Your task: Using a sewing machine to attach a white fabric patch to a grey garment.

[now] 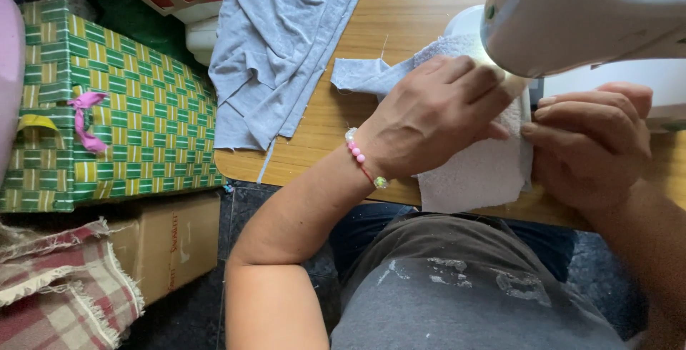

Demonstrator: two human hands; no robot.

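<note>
Head view, looking down over a wooden table [400,7]: the person is sitting at a white sewing machine [579,14], whose head is filling the upper right corner and is casting a bright light onto the work below it. The left hand [436,117] is lying palm down, fingers spread and flat, pressing a white fleecy fabric piece [475,171] against the table just beside the machine; it is closing on nothing, only bearing down. A bracelet of pink and clear beads [361,158] is circling the left wrist. The right hand [589,139] is resting at the right edge of the same piece, fingers curled together with the tips touching the fabric's edge; whether they are pinching it cannot be told from this angle. The fleecy piece is hanging partly over the near table edge, and a grey fabric strip [364,75] is sticking out from under the left hand toward the left. A larger grey cloth [279,42] is lying crumpled on the table's left end, draping over the edge. Beside the table, a green and yellow woven basket [128,114] is standing with a pink ribbon [87,117] tied to it; a cardboard box [175,243] and a plaid cloth [61,286] are lying below.
</note>
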